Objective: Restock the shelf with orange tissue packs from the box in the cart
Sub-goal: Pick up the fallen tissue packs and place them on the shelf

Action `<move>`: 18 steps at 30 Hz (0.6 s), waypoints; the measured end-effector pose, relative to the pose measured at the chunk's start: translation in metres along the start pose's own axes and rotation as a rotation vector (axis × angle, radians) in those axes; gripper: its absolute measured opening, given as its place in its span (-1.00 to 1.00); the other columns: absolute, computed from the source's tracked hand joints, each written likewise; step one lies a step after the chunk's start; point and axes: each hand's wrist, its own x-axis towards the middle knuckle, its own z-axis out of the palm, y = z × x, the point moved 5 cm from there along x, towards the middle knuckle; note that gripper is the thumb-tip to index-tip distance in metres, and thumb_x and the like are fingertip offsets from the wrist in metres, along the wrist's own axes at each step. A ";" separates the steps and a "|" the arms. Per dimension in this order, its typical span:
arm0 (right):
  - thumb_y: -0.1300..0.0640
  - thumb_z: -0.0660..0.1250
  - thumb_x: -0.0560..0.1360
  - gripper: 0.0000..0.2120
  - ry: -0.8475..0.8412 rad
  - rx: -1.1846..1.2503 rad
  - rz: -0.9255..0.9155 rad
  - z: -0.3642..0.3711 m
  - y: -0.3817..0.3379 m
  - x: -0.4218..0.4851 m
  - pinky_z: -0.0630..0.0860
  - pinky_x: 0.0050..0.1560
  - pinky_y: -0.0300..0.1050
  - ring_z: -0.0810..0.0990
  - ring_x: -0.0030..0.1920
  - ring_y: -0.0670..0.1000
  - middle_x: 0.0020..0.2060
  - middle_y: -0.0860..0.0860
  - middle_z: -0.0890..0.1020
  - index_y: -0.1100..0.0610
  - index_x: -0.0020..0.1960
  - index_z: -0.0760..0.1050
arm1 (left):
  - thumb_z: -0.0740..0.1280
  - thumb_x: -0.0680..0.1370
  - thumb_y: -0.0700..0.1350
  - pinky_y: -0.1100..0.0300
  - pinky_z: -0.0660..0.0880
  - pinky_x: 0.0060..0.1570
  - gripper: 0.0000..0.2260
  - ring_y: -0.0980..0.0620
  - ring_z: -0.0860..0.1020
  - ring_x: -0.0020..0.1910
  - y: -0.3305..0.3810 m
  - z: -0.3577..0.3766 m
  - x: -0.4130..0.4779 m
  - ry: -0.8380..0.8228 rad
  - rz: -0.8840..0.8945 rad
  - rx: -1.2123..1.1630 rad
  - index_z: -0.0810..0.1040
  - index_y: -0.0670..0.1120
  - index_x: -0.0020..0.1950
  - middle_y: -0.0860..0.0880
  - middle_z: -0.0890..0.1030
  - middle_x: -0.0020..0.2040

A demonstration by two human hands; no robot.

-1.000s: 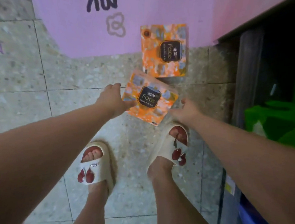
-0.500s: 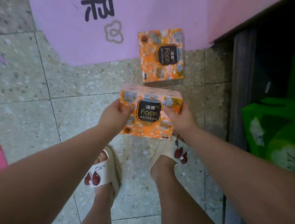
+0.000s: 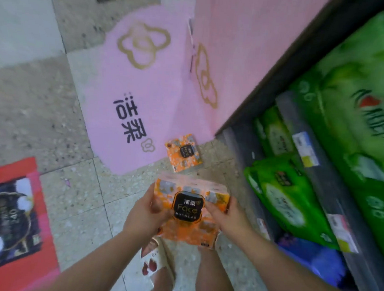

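Note:
I hold an orange tissue pack (image 3: 187, 227) with a black "Face" label in front of me, above my feet. My left hand (image 3: 145, 213) grips its left side and my right hand (image 3: 224, 216) grips its right side, thumbs on the front. A second orange tissue pack (image 3: 184, 152) lies flat on the tiled floor beyond it, beside the pink floor sticker. The shelf (image 3: 324, 142) runs along the right side. No cart or box is in view.
Green tissue packs (image 3: 281, 193) fill the shelf's lower tiers, and a blue pack (image 3: 315, 258) sits below them. A pink floor sticker (image 3: 138, 109) and pink panel lie ahead. A red and dark poster (image 3: 8, 218) covers the floor at left.
I have lifted the pack off the floor and raised it toward me with both hands. My view has tilted up and right, bringing the shelf with green packs into sight.

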 end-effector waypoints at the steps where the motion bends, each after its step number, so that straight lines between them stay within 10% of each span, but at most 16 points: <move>1: -0.10 0.44 0.41 -0.55 0.024 0.025 -0.012 -0.007 -0.007 -0.019 0.51 0.03 -0.09 0.59 0.06 0.02 0.00 -0.02 0.58 0.06 0.16 0.38 | 0.45 0.45 -0.19 0.04 0.59 -0.31 -0.34 -0.04 0.63 -0.22 0.014 -0.005 -0.014 -0.007 0.033 0.013 0.27 0.15 0.46 0.04 0.60 -0.19; 7: -0.57 0.31 0.04 -0.08 0.223 0.245 -0.054 -0.049 -0.011 -0.132 0.53 0.08 -0.06 0.62 0.01 -0.02 -0.01 -0.06 0.64 0.04 0.17 0.44 | 0.46 0.34 -0.03 0.02 0.53 -0.01 -0.25 -0.07 0.59 -0.08 0.084 -0.007 -0.105 -0.040 0.269 0.166 0.24 0.17 0.48 0.02 0.61 -0.12; 11: -0.14 0.38 0.44 -0.56 0.328 0.397 -0.025 -0.074 0.005 -0.210 0.43 0.05 -0.14 0.56 0.05 0.00 0.01 -0.03 0.57 0.06 0.18 0.35 | 0.46 0.43 -0.17 0.15 0.37 -0.23 -0.32 0.00 0.47 -0.27 0.109 0.012 -0.167 -0.083 0.368 0.299 0.26 0.04 0.49 0.04 0.42 -0.33; 15: -0.10 0.39 0.46 -0.61 0.487 0.499 -0.028 -0.103 0.039 -0.284 0.46 0.09 -0.10 0.56 0.09 0.02 0.00 -0.04 0.56 0.06 0.17 0.38 | 0.48 0.42 -0.15 0.14 0.37 -0.32 -0.58 0.11 0.41 -0.41 0.118 0.048 -0.221 -0.161 0.477 0.432 0.45 -0.15 0.23 0.06 0.40 -0.39; 18: -0.12 0.38 0.46 -0.64 0.587 0.577 -0.006 -0.116 0.075 -0.338 0.51 0.10 -0.05 0.57 0.03 -0.02 -0.05 -0.10 0.57 0.04 0.14 0.42 | 0.46 0.45 -0.19 0.38 0.31 -0.44 -0.74 0.20 0.39 -0.49 0.119 0.082 -0.269 -0.243 0.586 0.469 0.42 0.07 -0.08 0.07 0.39 -0.39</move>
